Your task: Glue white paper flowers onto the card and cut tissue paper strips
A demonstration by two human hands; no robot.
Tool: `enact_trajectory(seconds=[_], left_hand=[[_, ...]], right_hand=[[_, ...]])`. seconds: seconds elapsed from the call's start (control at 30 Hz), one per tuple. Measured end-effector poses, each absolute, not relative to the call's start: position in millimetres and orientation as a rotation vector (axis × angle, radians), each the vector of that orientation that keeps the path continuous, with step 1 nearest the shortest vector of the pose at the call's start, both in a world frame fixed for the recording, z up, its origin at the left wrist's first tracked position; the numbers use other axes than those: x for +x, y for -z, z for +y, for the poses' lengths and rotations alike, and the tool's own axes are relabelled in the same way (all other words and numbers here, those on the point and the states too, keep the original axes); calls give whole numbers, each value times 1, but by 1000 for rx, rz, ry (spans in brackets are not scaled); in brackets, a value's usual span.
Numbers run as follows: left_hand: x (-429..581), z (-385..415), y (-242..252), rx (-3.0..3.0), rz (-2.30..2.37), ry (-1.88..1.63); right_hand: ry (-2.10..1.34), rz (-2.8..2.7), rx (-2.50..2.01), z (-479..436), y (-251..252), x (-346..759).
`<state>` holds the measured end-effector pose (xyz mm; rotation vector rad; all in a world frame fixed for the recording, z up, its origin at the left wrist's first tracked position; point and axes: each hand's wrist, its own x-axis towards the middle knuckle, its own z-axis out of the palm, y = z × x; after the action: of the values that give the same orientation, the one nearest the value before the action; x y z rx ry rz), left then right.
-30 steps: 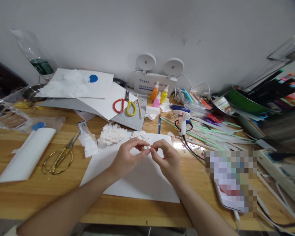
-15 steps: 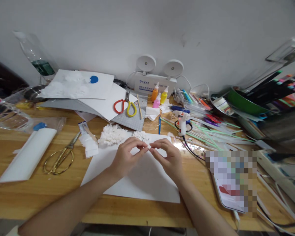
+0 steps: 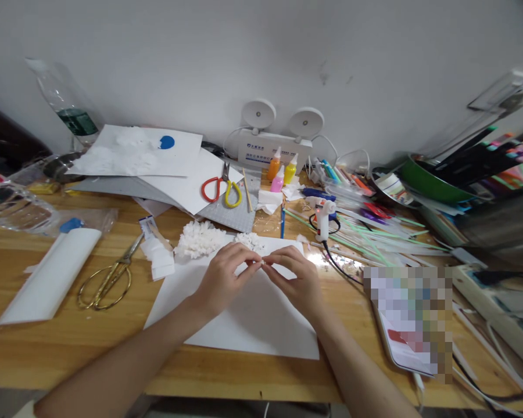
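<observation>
My left hand point(image 3: 229, 273) and my right hand point(image 3: 297, 278) meet fingertip to fingertip over a white sheet of paper point(image 3: 253, 325). Both are closed in a pinch on a tiny white piece point(image 3: 262, 263), mostly covered by the fingers; its material is too small to make out. Just beyond the left hand lies a heap of crumpled white bits point(image 3: 199, 238), and a smaller heap of white bits point(image 3: 247, 240) sits behind the fingertips, at the sheet's far edge.
Gold-handled scissors point(image 3: 108, 281) and a rolled white sheet point(image 3: 52, 278) lie left. Behind are red-and-yellow-handled scissors point(image 3: 222, 188) and small paint bottles point(image 3: 278, 180). At right stand a white glue gun point(image 3: 322, 220) with a black cord and a phone point(image 3: 401, 342), its screen blurred out.
My right hand has shifted slightly left, so the fingertips of both hands now touch around the tiny white piece. The things on the table stay put.
</observation>
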<state>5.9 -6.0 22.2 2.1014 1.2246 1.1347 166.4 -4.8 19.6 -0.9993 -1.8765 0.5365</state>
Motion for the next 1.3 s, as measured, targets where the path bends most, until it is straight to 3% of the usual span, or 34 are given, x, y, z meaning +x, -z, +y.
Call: enact_trajectory(seconds=[0.23,0.77,1.0,1.3], left_hand=[[6,-6,-24,1993,1208,-1077],[9,-8,-28,1737,1188,-1157],[2,-2,-27,1765,1216,-1172],[-15,15,-23,1543,1287,-1279]], right_hand=[[-464,-1857,-1004,-3,-19,165],[-834,-1610,-1056,-11,-11,162],[-763,-1657,-1118,-4,-15,171],[-285,-1277,-1785,48,6,231]])
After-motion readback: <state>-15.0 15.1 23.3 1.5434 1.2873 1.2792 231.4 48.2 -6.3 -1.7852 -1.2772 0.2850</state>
